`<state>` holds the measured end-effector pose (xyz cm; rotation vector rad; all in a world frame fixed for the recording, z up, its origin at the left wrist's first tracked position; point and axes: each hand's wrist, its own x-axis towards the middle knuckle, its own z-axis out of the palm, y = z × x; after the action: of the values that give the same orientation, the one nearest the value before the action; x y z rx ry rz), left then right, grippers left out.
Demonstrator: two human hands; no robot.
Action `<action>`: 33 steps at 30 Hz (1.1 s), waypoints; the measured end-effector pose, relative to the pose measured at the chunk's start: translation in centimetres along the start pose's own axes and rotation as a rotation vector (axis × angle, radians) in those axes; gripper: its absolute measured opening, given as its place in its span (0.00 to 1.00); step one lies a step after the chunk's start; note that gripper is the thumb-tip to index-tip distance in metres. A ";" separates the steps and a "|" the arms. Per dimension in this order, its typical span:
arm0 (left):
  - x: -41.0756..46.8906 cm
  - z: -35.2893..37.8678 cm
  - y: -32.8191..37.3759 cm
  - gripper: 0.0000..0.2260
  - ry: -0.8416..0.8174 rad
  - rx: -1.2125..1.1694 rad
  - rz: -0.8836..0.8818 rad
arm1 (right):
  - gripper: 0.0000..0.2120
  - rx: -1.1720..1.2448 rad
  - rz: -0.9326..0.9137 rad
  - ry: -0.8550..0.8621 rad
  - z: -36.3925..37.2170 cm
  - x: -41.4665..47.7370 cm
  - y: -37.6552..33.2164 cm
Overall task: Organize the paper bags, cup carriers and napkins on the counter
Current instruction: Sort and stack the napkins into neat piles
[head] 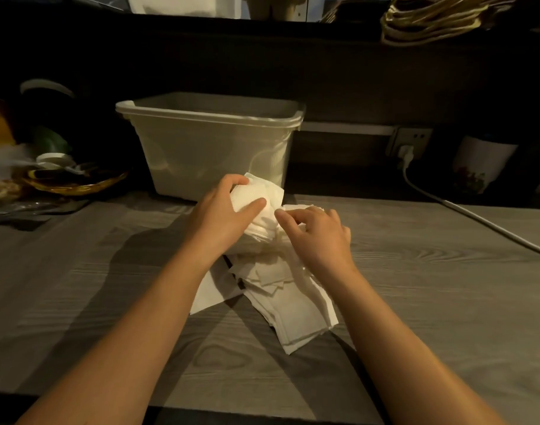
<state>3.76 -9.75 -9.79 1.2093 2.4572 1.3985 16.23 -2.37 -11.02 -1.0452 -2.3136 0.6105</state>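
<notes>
Head view
Left hand (pixel 222 216): a wad of white napkins (pixel 262 207) is gripped, fingers (pixel 231 180) curled over its far edge and the thumb pressed on its near face.
Right hand (pixel 316 237): fingers bent and closed on napkins just right of the wad; thumb tip set close to the left thumb.
Wad: held just above the bench (pixel 431 286), in front of the bin (pixel 213 148).
Pile (pixel 293 302): loose napkins are spread in an untidy heap on the bench under and between both wrists, many overlapping at odd angles.
Bin: pale plastic, upright, stood at the bench's far edge; its inside cannot be made out.
Cable (pixel 477 216): white, run from a wall socket (pixel 411 142) across the bench's right side.
Basket (pixel 75 182): seen at the far left among dim clutter.
</notes>
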 end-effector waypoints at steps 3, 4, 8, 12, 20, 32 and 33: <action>-0.1 -0.1 0.4 0.18 0.029 -0.066 0.046 | 0.19 0.001 0.003 -0.006 0.0 0.0 0.1; -0.2 -0.1 0.5 0.19 0.025 -0.128 0.068 | 0.19 0.007 0.002 -0.006 -0.1 0.0 0.1; -1.2 -0.1 1.7 0.23 0.000 -0.378 0.159 | 0.20 0.084 0.008 0.023 -0.8 0.0 0.1; -2.7 0.6 2.6 0.27 -0.035 -0.510 0.261 | 0.15 0.427 -0.016 0.097 -1.8 -0.3 0.1; -4.9 2.5 3.4 0.22 -0.132 -0.588 0.318 | 0.17 1.178 0.144 -0.206 -1.5 -1.5 -0.6; -4.5 2.5 2.8 0.28 -0.103 -0.447 0.388 | 0.12 1.286 0.118 -0.147 -2.7 -1.2 0.5; -4.6 2.6 2.9 0.26 -0.128 -0.460 0.393 | 0.12 1.270 0.131 -0.141 -2.7 -1.2 0.6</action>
<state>9.71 -10.19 -10.53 1.6418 1.7315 1.7779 18.94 -2.42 -9.64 -0.4913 -1.3980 1.8708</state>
